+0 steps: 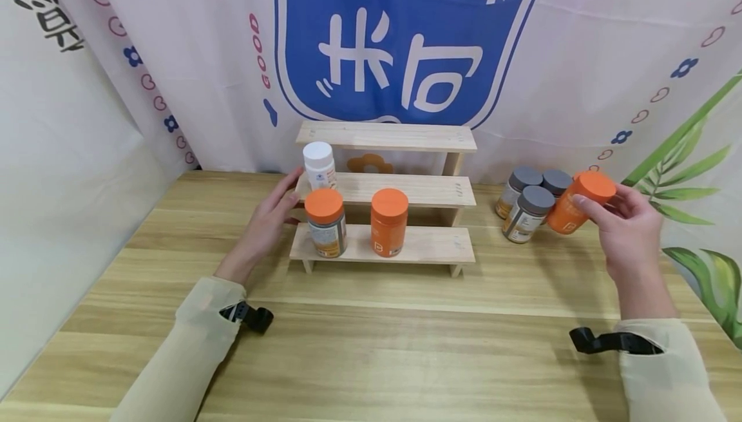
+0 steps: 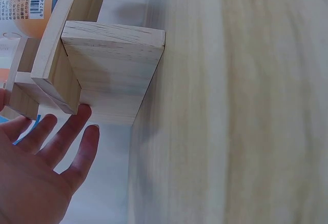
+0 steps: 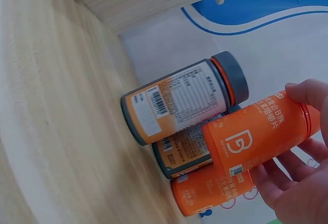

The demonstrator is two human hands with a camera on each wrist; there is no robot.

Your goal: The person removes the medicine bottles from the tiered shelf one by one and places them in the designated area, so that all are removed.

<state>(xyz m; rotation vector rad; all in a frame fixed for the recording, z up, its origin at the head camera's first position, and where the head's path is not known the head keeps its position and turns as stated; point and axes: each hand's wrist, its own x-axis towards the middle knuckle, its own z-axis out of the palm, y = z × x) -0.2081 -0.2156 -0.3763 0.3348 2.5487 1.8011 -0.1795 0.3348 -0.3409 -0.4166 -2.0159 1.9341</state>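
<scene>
My right hand [image 1: 632, 229] holds an orange bottle [image 1: 580, 203] tilted above the table, thumb on one side and fingers on the other. Just beside it several bottles stand grouped, among them a grey-lidded bottle [image 1: 527, 216] and, in the right wrist view, an orange bottle [image 3: 210, 190]. At the left end of a three-step wooden shelf [image 1: 429, 190], my left hand [image 1: 266, 225] touches the middle step with fingers fairly straight. That step bears a white bottle [image 1: 320, 165]. An orange-lidded grey bottle [image 1: 326, 225] and another orange bottle [image 1: 389, 223] stand on the lowest step.
The shelf stands on a wood-grain table [image 1: 406, 345], near its back edge. Behind it hangs a white printed cloth [image 1: 220, 42] with a large blue panel. Green leaves are printed on the surface at the right.
</scene>
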